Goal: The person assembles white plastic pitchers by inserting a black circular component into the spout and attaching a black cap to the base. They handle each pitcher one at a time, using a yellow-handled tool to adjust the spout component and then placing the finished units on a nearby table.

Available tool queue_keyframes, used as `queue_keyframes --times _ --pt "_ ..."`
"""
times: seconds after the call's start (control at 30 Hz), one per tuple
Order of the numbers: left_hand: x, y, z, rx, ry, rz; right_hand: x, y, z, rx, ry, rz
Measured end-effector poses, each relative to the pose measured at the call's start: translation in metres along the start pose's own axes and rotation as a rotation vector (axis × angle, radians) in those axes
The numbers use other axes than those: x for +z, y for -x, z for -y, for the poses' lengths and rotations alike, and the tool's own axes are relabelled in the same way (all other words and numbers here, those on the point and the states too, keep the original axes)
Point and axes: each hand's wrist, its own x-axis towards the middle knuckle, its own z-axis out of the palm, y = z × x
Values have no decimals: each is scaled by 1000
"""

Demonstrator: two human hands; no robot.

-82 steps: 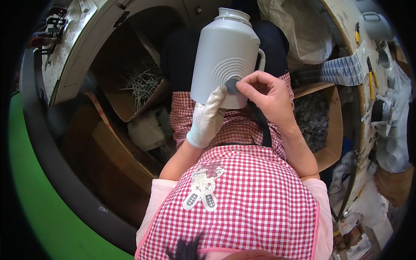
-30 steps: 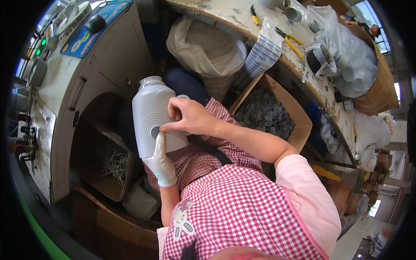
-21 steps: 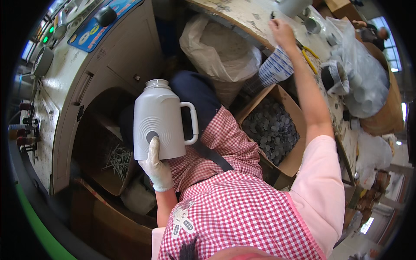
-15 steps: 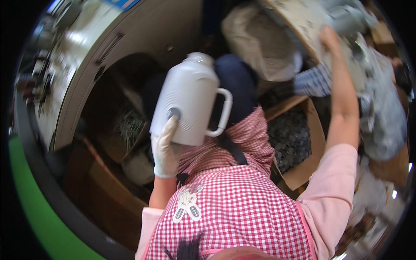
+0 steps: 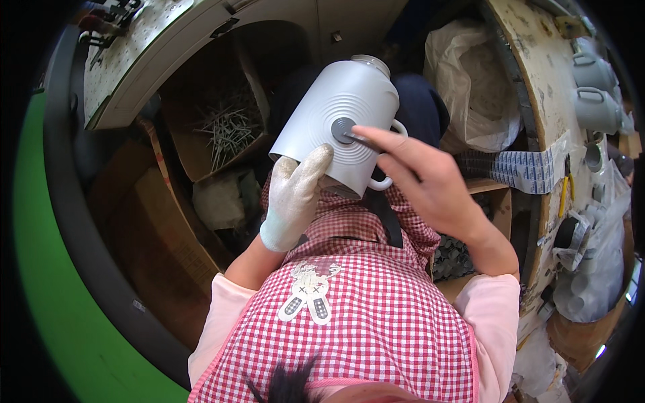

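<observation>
My left hand [image 5: 294, 198], in a white glove, is closed on the lower end of a white jug body [image 5: 316, 111] and holds it tilted over my lap. The jug has a side handle, a threaded neck at the far end and ridged rings on its wall. A dark grey round disc [image 5: 342, 130] sits at the centre of the rings. My bare right hand [image 5: 433, 178] pinches a slim dark tool [image 5: 363, 140], its tip at the right edge of the disc. The tool's exact kind cannot be made out.
At the right, a worktop [image 5: 537, 80] carries several grey jugs [image 5: 596, 109], a printed sheet [image 5: 514, 171] and yellow-handled pliers [image 5: 566, 191]. Below stand a white sack [image 5: 470, 87] and a carton of dark discs [image 5: 453, 258]. Thin metal pieces [image 5: 228, 127] lie in a box at left.
My right hand has come from the right-hand worktop to the disc with the slim dark tool. The jug remains in my left hand, whose thumb has moved off the disc. The view has shifted.
</observation>
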Motion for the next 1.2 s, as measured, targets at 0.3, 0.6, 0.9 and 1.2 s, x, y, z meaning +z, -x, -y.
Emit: queue_keyframes --times 0.3,0.6,0.9,1.2 --pt "-12 1 12 47 -35 -4 28 17 2 74 169 -21" --pt "-12 0 11 64 5 18 35 19 17 13 735 15" --pt "2 -8 28 118 -249 -11 47 16 23 87 924 23" --pt "-18 22 8 242 -43 62 -17 23 -34 428 -463 -735"
